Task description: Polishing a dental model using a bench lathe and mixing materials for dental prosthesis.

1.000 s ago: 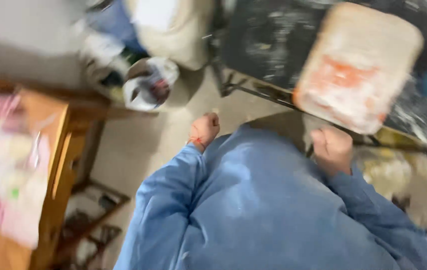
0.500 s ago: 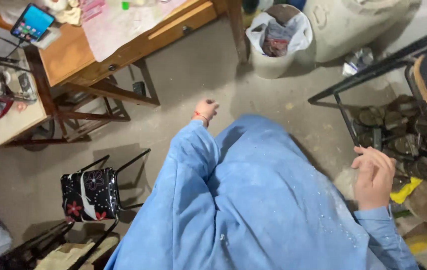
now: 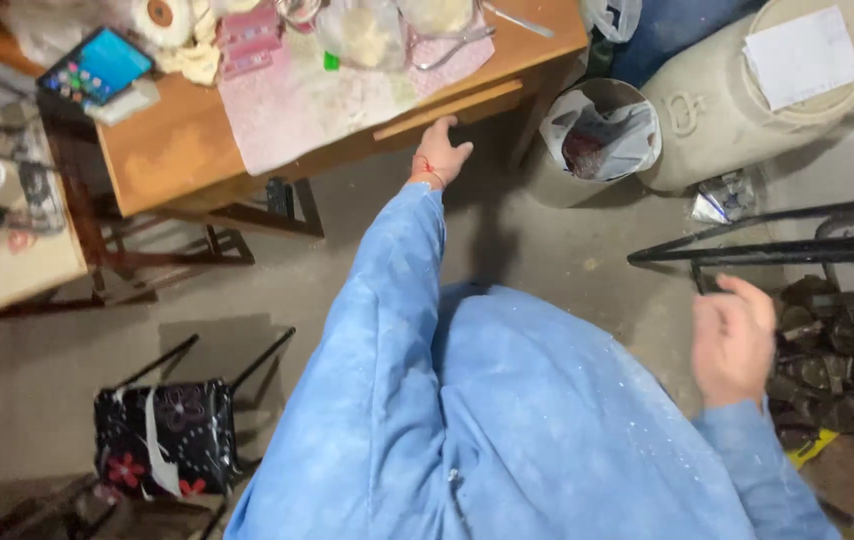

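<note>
My left hand [image 3: 440,152], with a red string at the wrist, reaches out in a blue sleeve to the front edge of a wooden desk [image 3: 182,140], its fingers just under the long wooden drawer handle [image 3: 447,108]. Whether the fingers grip the handle I cannot tell. My right hand [image 3: 734,340] hangs blurred at the right, fingers loosely apart and holding nothing, above a heap of dark lumps [image 3: 832,355].
The desk top carries a tablet [image 3: 97,65], a tape roll [image 3: 159,12], pink cloth and plastic bags. A bin lined with a bag [image 3: 597,135] and a beige barrel [image 3: 757,100] stand at the right. A black metal frame [image 3: 777,245] and a floral-seat stool [image 3: 167,435] flank me.
The view swung toward the desk. My left hand went from hanging over the floor to the desk's drawer front. My right hand dropped to the side.
</note>
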